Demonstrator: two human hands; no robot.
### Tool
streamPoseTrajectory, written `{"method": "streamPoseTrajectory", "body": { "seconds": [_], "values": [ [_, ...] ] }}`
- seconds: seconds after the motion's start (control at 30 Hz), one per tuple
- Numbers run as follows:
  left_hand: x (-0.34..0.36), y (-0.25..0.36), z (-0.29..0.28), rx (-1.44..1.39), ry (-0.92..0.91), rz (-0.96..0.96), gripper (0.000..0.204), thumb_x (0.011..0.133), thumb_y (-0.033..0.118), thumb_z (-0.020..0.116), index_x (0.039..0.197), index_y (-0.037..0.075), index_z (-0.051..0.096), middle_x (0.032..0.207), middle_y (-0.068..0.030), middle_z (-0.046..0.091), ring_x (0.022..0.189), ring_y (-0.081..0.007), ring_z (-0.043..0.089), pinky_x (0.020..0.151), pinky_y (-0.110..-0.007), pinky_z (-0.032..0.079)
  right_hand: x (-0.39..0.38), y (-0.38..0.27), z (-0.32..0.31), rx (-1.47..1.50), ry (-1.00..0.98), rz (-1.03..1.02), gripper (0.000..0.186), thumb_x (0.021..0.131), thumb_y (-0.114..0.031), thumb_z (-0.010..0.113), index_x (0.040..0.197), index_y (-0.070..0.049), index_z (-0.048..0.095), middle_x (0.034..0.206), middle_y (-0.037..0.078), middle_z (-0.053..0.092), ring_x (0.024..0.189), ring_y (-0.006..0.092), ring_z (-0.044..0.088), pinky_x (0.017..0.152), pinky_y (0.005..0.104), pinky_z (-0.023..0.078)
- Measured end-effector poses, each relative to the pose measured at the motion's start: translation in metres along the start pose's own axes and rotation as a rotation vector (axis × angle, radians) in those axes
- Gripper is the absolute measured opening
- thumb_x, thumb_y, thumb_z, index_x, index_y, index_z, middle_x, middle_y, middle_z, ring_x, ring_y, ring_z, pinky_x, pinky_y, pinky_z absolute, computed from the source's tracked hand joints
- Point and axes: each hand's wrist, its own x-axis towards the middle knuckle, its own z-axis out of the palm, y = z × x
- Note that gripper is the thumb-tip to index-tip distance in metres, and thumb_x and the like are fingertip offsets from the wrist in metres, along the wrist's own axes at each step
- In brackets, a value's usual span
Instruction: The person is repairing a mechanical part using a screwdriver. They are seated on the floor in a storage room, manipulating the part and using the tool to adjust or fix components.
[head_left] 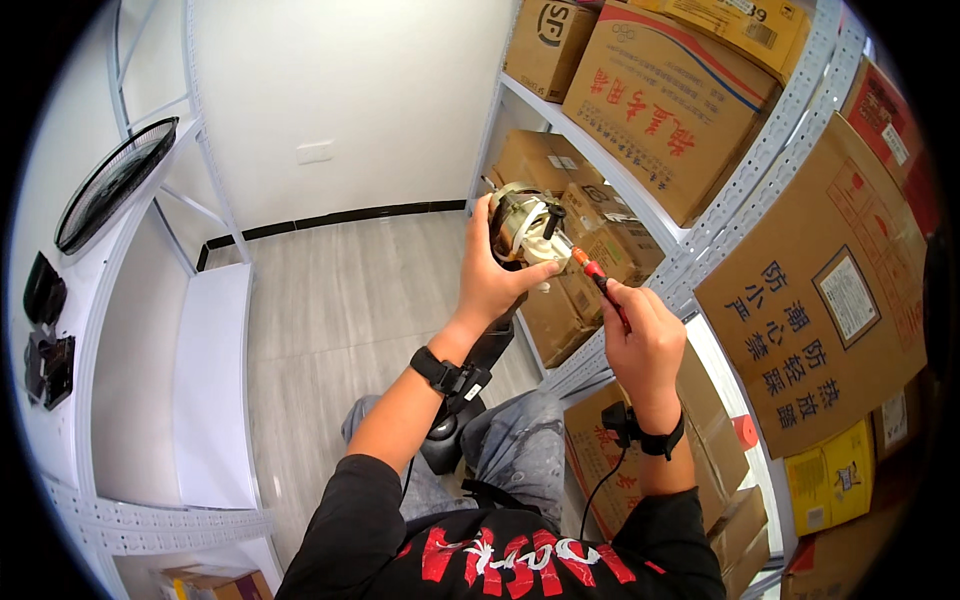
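Note:
My left hand (pixel 488 280) is wrapped round a fan motor (pixel 518 222) with a metal body, a cream-coloured housing and a small black knob. The motor is held up above a black stand (pixel 490 348) that rises between my knees; my hand hides where the two meet. My right hand (pixel 645 335) grips a red and black screwdriver (pixel 594 272), with its shaft pointing up and left at the cream housing. Whether the tip sits in a screw is too small to tell. Both wrists wear black straps with small devices and cables.
A round black fan grille (pixel 118 185) lies on the white shelf (pixel 95 330) at left, near several black parts (pixel 48 370). On the right, metal racks (pixel 690 265) hold cardboard boxes (pixel 672 110), and a large carton (pixel 815 290) stands close to my right arm.

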Motion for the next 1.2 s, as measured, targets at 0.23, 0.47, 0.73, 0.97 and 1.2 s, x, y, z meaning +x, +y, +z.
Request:
{"method": "streamPoseTrajectory", "body": {
  "seconds": [0.23,0.47,0.73,0.97,1.2],
  "values": [
    [-0.002,-0.001,-0.001,0.029,-0.001,0.01,0.101,0.071,0.029,0.092,0.148,0.002,0.034,0.138,-0.0128,0.053,0.128,-0.024,0.054,0.11,-0.038,0.044,0.004,-0.01,-0.003,0.221,-0.049,0.327,0.016,0.085,-0.008,0.078,0.096,-0.002,0.068,0.087,0.016,0.072,0.072,0.0305,0.071,0.063,0.0344,0.054],
    [0.003,-0.007,-0.003,0.028,-0.047,0.024,0.097,0.074,0.025,0.089,0.149,0.003,0.032,0.136,-0.0121,0.053,0.127,-0.0232,0.054,0.109,-0.038,0.045,0.002,-0.008,-0.002,0.292,-0.061,0.378,0.024,0.086,-0.014,0.08,0.103,-0.004,0.066,0.084,0.014,0.071,0.071,0.0307,0.07,0.064,0.0366,0.054],
    [0.003,0.011,0.004,-0.089,-0.077,-0.09,0.097,0.072,0.026,0.09,0.148,0.003,0.033,0.134,-0.0114,0.051,0.124,-0.0231,0.054,0.108,-0.039,0.045,-0.004,-0.001,-0.001,0.071,-0.04,0.155,0.026,0.085,-0.015,0.077,0.107,-0.009,0.065,0.075,0.008,0.062,0.063,0.0308,0.064,0.056,0.0419,0.05],
    [-0.001,-0.005,-0.006,-0.119,-0.061,-0.122,0.105,0.076,0.027,0.088,0.156,0.002,0.025,0.142,-0.0121,0.048,0.133,-0.0253,0.049,0.114,-0.04,0.04,-0.017,-0.003,-0.022,0.071,-0.025,0.183,0.026,0.087,-0.016,0.076,0.11,-0.009,0.066,0.077,0.008,0.064,0.065,0.0305,0.065,0.057,0.0415,0.051],
    [0.003,-0.015,-0.044,-0.318,-0.229,-0.256,0.111,0.077,0.057,0.081,0.158,0.004,0.026,0.144,-0.0102,0.051,0.133,-0.0248,0.052,0.112,-0.041,0.043,-0.034,0.029,-0.024,0.558,0.068,0.486,0.024,0.094,-0.012,0.071,0.115,-0.004,0.064,0.087,0.014,0.065,0.071,0.0284,0.061,0.067,0.0359,0.05]
  ]
}}
